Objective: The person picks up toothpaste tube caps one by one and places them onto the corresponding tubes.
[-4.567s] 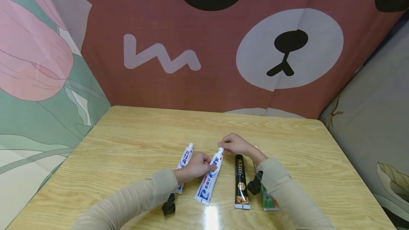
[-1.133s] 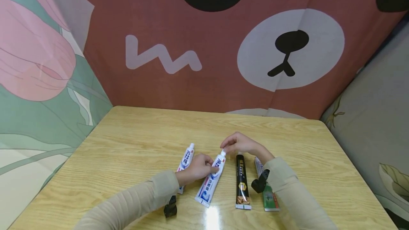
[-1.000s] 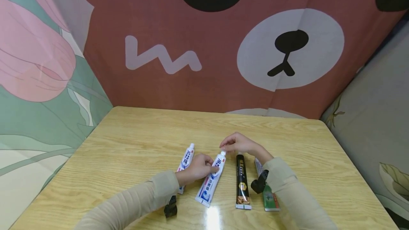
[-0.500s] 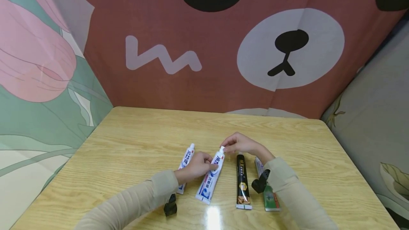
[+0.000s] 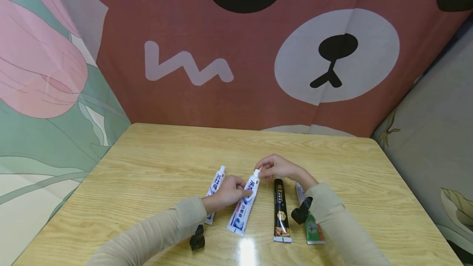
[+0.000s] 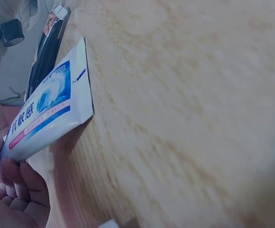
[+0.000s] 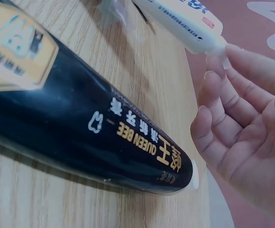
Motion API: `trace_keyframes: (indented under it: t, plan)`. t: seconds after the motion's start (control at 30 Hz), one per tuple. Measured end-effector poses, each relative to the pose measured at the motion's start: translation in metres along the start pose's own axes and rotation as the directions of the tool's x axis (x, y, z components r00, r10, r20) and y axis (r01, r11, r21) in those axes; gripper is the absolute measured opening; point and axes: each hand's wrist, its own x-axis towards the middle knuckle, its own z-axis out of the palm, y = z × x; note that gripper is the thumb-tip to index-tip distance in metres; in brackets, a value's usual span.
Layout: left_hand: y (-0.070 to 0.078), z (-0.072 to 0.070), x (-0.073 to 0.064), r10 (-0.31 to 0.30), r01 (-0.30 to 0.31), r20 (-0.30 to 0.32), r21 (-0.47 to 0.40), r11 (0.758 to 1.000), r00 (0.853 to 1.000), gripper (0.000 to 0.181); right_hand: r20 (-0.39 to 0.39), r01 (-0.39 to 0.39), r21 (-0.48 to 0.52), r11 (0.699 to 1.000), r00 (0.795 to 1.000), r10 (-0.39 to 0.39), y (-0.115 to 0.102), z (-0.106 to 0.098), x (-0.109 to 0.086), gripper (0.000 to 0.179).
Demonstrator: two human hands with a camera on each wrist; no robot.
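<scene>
A white and blue toothpaste tube (image 5: 242,212) slants across the middle of the table, cap end pointing away. My left hand (image 5: 229,190) pinches its upper half, thumb on the printed front and fingers underneath, as the left wrist view shows. At the far end, the thumb and forefinger of my right hand (image 5: 277,166) pinch the white cap (image 7: 217,53); the other fingers curve loosely beside it. A second white and blue toothpaste tube (image 5: 217,182) lies just left, partly hidden behind my left hand.
To the right lies a black toothpaste tube (image 5: 281,212), close beneath my right wrist. Beyond it a green and white tube (image 5: 314,233) is partly covered by my right forearm and its black wrist camera (image 5: 301,212). A patterned cloth (image 5: 207,106) hangs behind the wooden table (image 5: 159,151).
Over the last second the held tube has shifted slightly away from me, its cap rising a little in view. My right fingers have moved slightly around the cap; the other tubes lie still.
</scene>
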Motion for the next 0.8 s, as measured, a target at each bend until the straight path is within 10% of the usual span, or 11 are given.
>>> trace_keyframes:
  t: [0.8]
  plan:
    - [-0.0004,0.0012,0.0002,-0.005,0.005,0.014,-0.009,1.0,1.0,0.011,-0.029,0.012,-0.017,1.0,1.0,-0.012,0.0016,0.0036,0.0015,0.021]
